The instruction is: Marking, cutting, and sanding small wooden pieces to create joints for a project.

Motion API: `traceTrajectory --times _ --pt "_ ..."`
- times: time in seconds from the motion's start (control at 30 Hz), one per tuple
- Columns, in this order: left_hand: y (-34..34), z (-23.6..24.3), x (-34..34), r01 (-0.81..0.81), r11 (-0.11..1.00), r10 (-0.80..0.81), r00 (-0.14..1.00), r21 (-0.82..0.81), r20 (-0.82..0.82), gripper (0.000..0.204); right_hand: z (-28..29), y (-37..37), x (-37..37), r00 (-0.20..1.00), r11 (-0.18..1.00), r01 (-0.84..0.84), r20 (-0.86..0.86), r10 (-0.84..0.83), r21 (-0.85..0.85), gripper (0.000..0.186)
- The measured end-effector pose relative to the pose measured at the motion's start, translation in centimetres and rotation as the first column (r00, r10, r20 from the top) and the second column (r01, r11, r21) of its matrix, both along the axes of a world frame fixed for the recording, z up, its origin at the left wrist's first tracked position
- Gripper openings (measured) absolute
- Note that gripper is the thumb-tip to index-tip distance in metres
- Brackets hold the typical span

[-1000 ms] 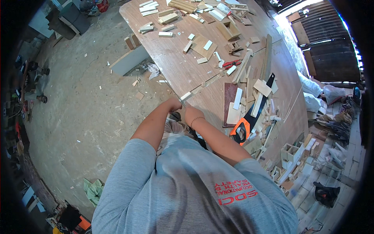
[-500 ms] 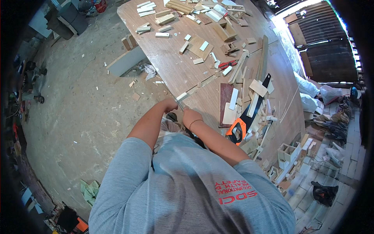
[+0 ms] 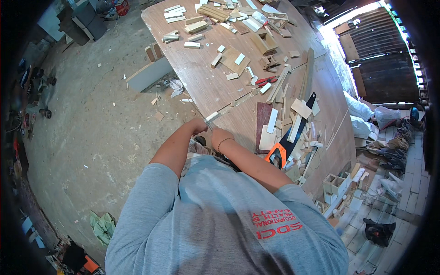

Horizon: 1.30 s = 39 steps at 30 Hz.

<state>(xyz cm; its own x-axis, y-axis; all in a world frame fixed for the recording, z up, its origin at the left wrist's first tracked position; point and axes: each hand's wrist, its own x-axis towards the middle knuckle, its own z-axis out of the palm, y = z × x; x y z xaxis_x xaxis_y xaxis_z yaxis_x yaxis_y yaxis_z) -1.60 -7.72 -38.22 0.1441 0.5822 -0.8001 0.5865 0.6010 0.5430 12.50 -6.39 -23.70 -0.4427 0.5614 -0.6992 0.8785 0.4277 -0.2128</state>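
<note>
Both hands: we are closing the left hand [image 3: 198, 124] and right hand [image 3: 220, 135] on a thin strip [image 3: 231, 104].
Strip: lying along the bench [image 3: 201, 82] edge.
Care: we are keeping it flat, clear of the saw [image 3: 286, 140].

Orange-handled handsaw [image 3: 288, 140] on workbench [image 3: 201, 78]; wood offcuts [image 3: 192, 26] scattered; possibly red pliers [image 3: 265, 81]

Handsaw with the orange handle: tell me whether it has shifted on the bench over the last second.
No. The handsaw lies in the same spot against the dark board and the bench edge; only the camera shifted.
</note>
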Motion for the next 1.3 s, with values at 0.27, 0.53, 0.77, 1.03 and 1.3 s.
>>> traceTrajectory --times 0.27,0.53,0.77,1.03,1.3 --pt "-0.2 3.5 1.0 -0.325 0.946 0.325 0.946 -0.007 0.014 0.034 -2.1 1.8 -1.2 0.996 0.997 -0.072 -0.043 0.072 -0.004 0.03" --pt "0.2 2.8 0.7 -0.235 0.972 0.235 0.972 0.009 0.03 0.033 -1.5 1.9 -2.3 1.0 1.0 -0.02 0.016 0.02 -0.023 0.029" --pt "-0.3 1.6 -0.4 -0.1 0.993 0.095 0.992 0.059 0.082 0.034 1.8 0.9 -0.3 0.997 0.995 -0.07 0.015 0.071 -0.074 0.029" --pt "0.0 2.5 0.5 -0.124 0.992 0.125 0.991 0.018 -0.048 0.041 -2.6 2.1 -2.1 1.0 0.999 -0.004 0.005 0.004 -0.043 0.029" --pt "-0.6 1.6 0.2 -0.151 0.988 0.153 0.982 0.025 -0.116 0.043 -3.5 1.2 -2.8 0.999 0.999 0.048 -0.026 -0.047 0.004 0.028"
